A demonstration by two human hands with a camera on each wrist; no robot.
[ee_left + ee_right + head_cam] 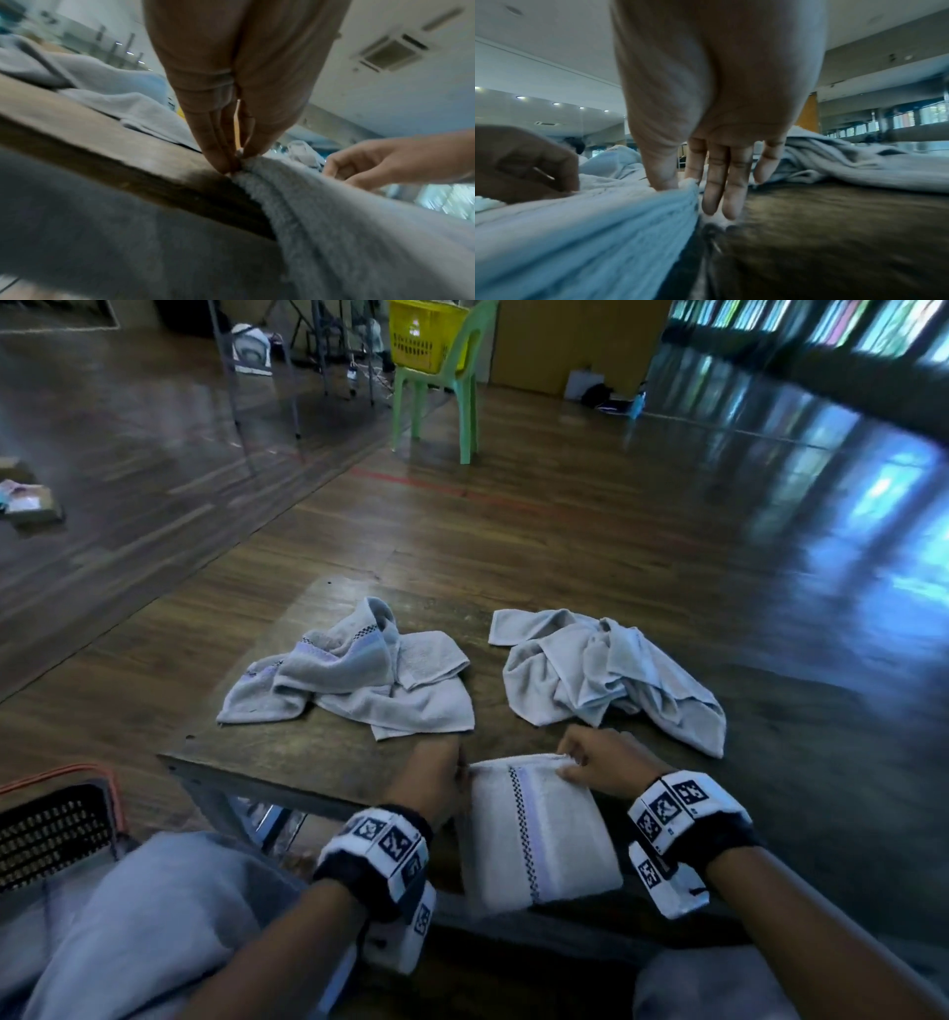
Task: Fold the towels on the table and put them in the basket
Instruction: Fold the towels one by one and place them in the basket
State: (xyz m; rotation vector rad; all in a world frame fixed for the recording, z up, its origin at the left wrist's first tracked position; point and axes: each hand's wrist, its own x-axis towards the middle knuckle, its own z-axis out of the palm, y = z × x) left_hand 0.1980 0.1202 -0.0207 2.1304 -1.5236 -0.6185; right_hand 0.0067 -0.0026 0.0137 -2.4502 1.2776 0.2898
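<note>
Folded towel [539, 829] lying at the near edge of the tabletop [318, 752], its long axis running from the person outward, tilted slightly leftward at the far end; a checkered stripe follows that axis. The near end overhangs the tabletop edge. The left wrist view shows the stacked layers of the towel's left edge, hidden from the head view; the right wrist view shows the right edge likewise layered. Left hand [436, 773] pinches the far left corner between thumb and fingertips. Right hand [606, 762] holds the far right corner, thumb pressed on top, fingers extended down beside the edge. Beyond lie two crumpled towels, one left [354, 675], one right [611, 675]. A dark basket [51, 834] stands on the floor at left.
</note>
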